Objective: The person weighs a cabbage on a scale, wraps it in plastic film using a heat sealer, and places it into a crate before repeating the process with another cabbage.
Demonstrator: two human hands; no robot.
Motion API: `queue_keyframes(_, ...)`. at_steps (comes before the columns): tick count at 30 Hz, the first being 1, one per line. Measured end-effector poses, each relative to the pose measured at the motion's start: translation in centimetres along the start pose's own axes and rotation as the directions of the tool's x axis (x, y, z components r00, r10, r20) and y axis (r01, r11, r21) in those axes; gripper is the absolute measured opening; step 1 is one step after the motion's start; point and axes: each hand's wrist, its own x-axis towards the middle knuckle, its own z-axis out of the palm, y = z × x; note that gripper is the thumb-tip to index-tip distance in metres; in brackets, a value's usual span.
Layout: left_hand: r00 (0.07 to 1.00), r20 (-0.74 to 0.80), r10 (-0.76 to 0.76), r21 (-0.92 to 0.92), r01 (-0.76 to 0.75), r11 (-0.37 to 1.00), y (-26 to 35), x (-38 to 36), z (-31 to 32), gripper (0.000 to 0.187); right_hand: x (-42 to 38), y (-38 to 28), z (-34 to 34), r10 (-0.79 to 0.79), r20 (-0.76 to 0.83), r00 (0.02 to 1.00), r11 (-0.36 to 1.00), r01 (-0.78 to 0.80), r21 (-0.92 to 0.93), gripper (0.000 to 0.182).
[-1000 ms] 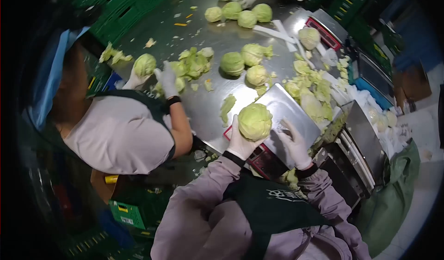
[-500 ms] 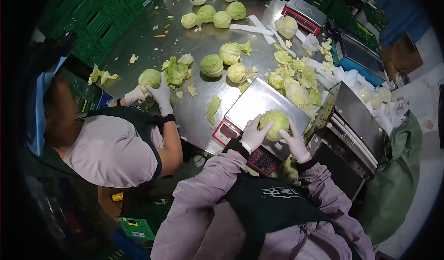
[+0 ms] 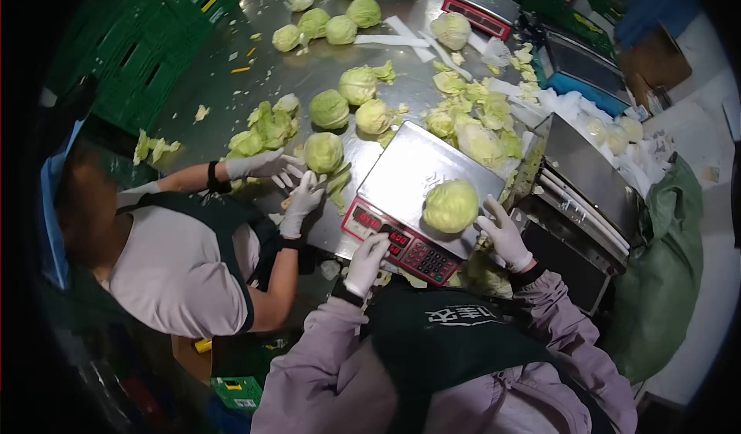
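A pale green cabbage [image 3: 451, 206] rests on the metal pan of the scale [image 3: 417, 165], near its front right. My right hand [image 3: 503, 235], in a white glove, is just right of the cabbage, fingers apart and holding nothing. My left hand [image 3: 367, 262], also gloved, is at the front left of the scale's red panel, its fingers drawn together; whether they hold anything does not show. Red digits glow on the display [image 3: 396, 238], beside the keypad [image 3: 432, 261].
A co-worker's gloved hands [image 3: 302, 202] are by another cabbage [image 3: 323, 152] on the left. More cabbages [image 3: 329, 110] and loose leaves [image 3: 482, 125] lie on the metal table [image 3: 255, 55]. A second scale [image 3: 478, 13] stands at the back; a metal machine [image 3: 590, 194] is right.
Both my hands have come off the cabbage, which now sits on the scale. My left hand has moved down and left to the panel. The co-worker's cabbage is now nearer the scale.
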Motion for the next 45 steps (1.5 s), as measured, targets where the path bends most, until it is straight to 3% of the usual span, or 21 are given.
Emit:
queue_keyframes(2,0.999,0.019,-0.041,0.013,0.041,0.999,-1.3,-1.1,-0.4,0.029,-0.4,-2.3,-2.9,-0.010,0.004,1.000,0.972,0.011,-0.236,0.054)
queue_keyframes(5,0.995,0.022,-0.097,-0.062,0.098,0.993,-3.4,-1.1,-0.8,0.028,0.0,-5.0,-8.1,0.037,0.000,0.999,0.986,-0.036,-0.165,0.042)
queue_keyframes(6,0.995,0.026,-0.098,-0.018,0.098,0.995,-2.6,-1.7,0.1,0.028,0.7,-4.6,-10.2,-0.130,-0.014,0.991,0.975,0.125,-0.184,0.039)
queue_keyframes(8,0.989,0.093,-0.111,-0.013,0.113,0.994,-1.9,-1.8,1.5,0.029,1.1,-6.5,-13.6,-0.008,-0.098,0.995,0.997,0.001,-0.071,0.035)
queue_keyframes(11,0.981,0.173,-0.092,0.048,0.085,0.995,-1.3,-1.2,3.6,0.031,3.4,-6.7,-19.8,-0.115,-0.189,0.975,0.960,0.060,-0.274,0.029)
queue_keyframes(13,0.981,0.182,-0.067,0.089,0.052,0.995,-1.3,-0.9,4.8,0.031,5.2,-7.6,-23.0,-0.026,-0.223,0.974,0.937,-0.054,-0.345,0.029)
queue_keyframes(15,0.983,0.173,-0.053,0.088,0.038,0.995,-1.0,-1.0,5.8,0.031,8.9,-7.4,-26.4,-0.155,-0.172,0.973,0.889,0.061,-0.455,0.030)
queue_keyframes(18,0.997,0.047,-0.066,0.123,0.060,0.991,-0.2,-2.1,7.9,0.031,16.7,-8.0,-31.4,-0.127,-0.228,0.965,0.862,-0.006,-0.507,0.031)
queue_keyframes(20,0.984,-0.159,0.076,0.174,-0.048,0.984,-0.7,-3.3,10.6,0.049,22.3,-7.0,-34.1,-0.093,-0.212,0.973,0.838,-0.039,-0.545,0.035)
queue_keyframes(21,0.836,0.015,0.548,0.695,-0.403,0.596,1.5,-3.4,12.2,0.065,26.9,-3.7,-37.2,-0.234,-0.117,0.965,0.657,0.068,-0.751,0.035)
queue_keyframes(23,0.826,0.183,0.534,0.782,-0.451,0.430,6.5,-3.6,18.0,0.077,33.6,0.4,-40.2,-0.122,0.126,0.984,0.159,0.145,-0.977,0.047)
queue_keyframes(24,0.784,0.293,0.547,0.769,-0.533,0.353,7.2,-2.6,20.1,0.078,28.1,-7.7,-33.6,0.071,-0.027,0.997,0.247,-0.043,-0.968,0.060)
queue_keyframes(25,0.802,0.325,0.502,0.835,-0.492,0.246,7.6,-2.1,22.4,0.079,32.5,-2.1,-35.7,0.091,-0.077,0.993,0.167,-0.091,-0.982,0.062)
queue_keyframes(26,0.826,0.299,0.479,0.860,-0.451,0.240,6.8,-1.0,23.9,0.082,31.4,-4.2,-32.9,0.048,0.002,0.999,0.018,0.001,-1.000,0.058)
queue_keyframes(33,0.842,0.074,0.535,0.946,-0.229,0.231,5.2,3.4,24.4,0.094,39.4,4.9,-39.3,0.369,-0.005,0.930,0.406,-0.166,-0.899,0.048)
queue_keyframes(35,0.754,-0.094,0.650,0.909,-0.201,0.364,6.8,4.3,23.5,0.094,41.6,9.8,-41.9,-0.103,0.328,0.939,0.604,0.321,-0.729,0.015)
queue_keyframes(36,0.745,-0.093,0.660,0.912,-0.202,0.356,7.2,4.2,23.1,0.094,38.2,6.8,-40.0,-0.272,0.380,0.884,0.200,0.438,-0.877,0.014)
queue_keyframes(37,0.749,-0.214,0.627,0.850,-0.174,0.498,7.6,4.6,22.3,0.093,34.8,3.9,-38.3,-0.397,0.475,0.785,-0.245,0.408,-0.880,0.013)
queue_keyframes(38,0.746,-0.326,0.580,0.766,-0.151,0.625,7.9,5.2,21.3,0.093,34.7,4.9,-38.7,-0.423,0.469,0.775,-0.244,0.401,-0.883,0.013)
queue_keyframes(40,0.713,-0.366,0.598,0.799,-0.088,0.594,7.7,5.8,19.5,0.093,37.3,8.8,-39.8,0.027,0.339,0.941,0.482,0.285,-0.829,0.015)
queue_keyframes(45,0.759,-0.349,0.550,0.605,-0.266,0.750,7.5,5.7,17.2,0.090,33.1,1.5,-38.5,0.171,-0.021,0.985,0.525,-0.109,-0.844,0.022)
